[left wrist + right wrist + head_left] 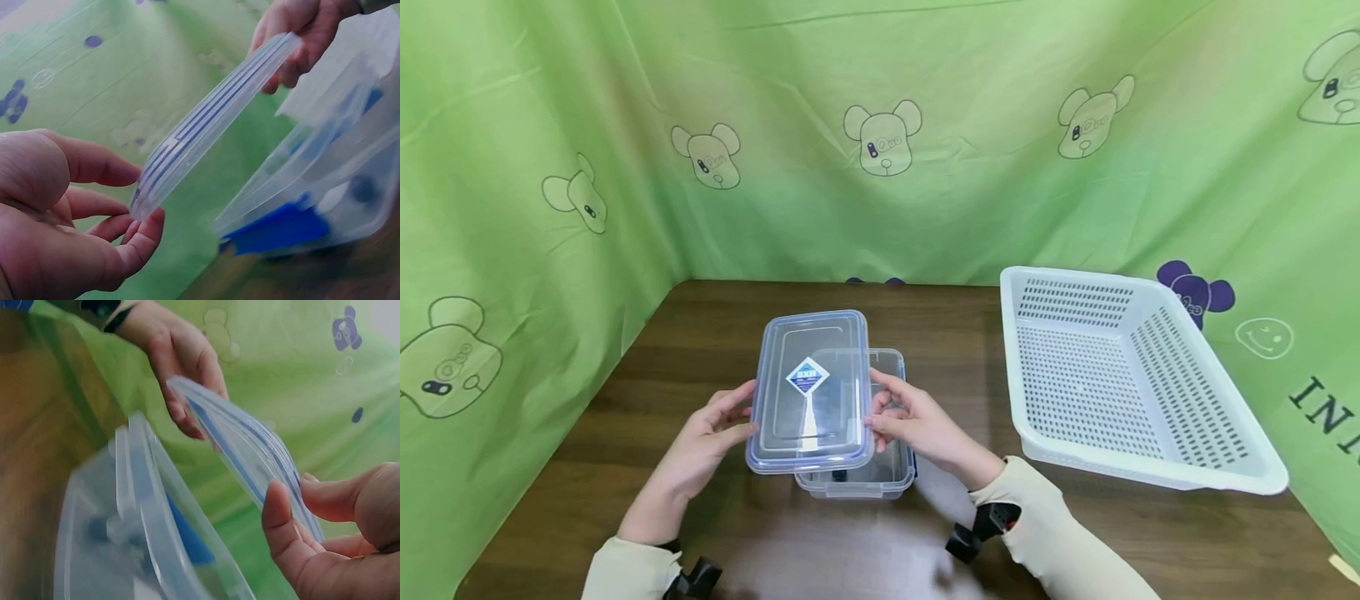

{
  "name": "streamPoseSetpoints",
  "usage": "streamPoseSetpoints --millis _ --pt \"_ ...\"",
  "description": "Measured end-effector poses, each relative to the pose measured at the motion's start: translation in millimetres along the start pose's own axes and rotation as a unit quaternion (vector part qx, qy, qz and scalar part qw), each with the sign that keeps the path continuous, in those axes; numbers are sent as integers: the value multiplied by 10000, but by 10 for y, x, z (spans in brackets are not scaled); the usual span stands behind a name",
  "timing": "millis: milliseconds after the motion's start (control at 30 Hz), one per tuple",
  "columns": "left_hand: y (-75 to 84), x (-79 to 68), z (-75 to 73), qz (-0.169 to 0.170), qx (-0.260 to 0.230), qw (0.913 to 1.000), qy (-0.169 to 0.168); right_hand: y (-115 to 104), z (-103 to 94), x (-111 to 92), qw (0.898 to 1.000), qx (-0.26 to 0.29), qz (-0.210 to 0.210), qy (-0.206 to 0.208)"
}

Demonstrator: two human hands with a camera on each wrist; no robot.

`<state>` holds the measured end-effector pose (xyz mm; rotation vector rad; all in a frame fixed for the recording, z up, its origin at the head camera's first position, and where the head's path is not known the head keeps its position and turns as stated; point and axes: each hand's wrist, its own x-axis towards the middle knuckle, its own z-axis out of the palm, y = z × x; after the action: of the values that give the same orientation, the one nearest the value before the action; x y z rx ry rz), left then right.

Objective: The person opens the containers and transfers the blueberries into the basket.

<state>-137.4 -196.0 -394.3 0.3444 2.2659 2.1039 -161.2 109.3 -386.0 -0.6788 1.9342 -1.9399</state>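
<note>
A clear rectangular lid with a blue-tinted rim and a blue diamond label is held up by both hands. My left hand pinches its left edge between thumb and fingers; my right hand pinches the opposite edge. Below and partly behind the lid stands a clear plastic container on the table, its top uncovered. In the left wrist view the lid is tilted and apart from the container, which has a blue clip on its side. Whatever lies inside the container is too blurred to tell.
A white perforated basket stands at the right of the brown wooden table. Green printed cloth hangs behind and at both sides. Each wrist carries a small black camera, such as the right one.
</note>
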Motion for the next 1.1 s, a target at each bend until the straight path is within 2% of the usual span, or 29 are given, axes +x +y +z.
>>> streamPoseSetpoints --millis 267,400,600,733,900,1100 --pt "-122 -123 -430 433 -940 9946 25 -22 423 303 9989 437 135 -41" --pt "-192 -208 -666 507 -1258 9908 -2 23 650 452 9977 644 202 -57" --pt "-351 -311 -978 474 -1873 9812 3 76 963 653 9946 768 702 19" --pt "-439 -401 -1135 353 -2158 9758 9 99 1115 761 9884 1119 1002 -207" --pt "-547 -476 -1282 434 -2357 9707 -191 104 1255 823 9741 1510 1541 -678" --pt "-694 -576 -1382 351 -2256 9724 -484 164 1415 776 9602 1588 2109 -908"
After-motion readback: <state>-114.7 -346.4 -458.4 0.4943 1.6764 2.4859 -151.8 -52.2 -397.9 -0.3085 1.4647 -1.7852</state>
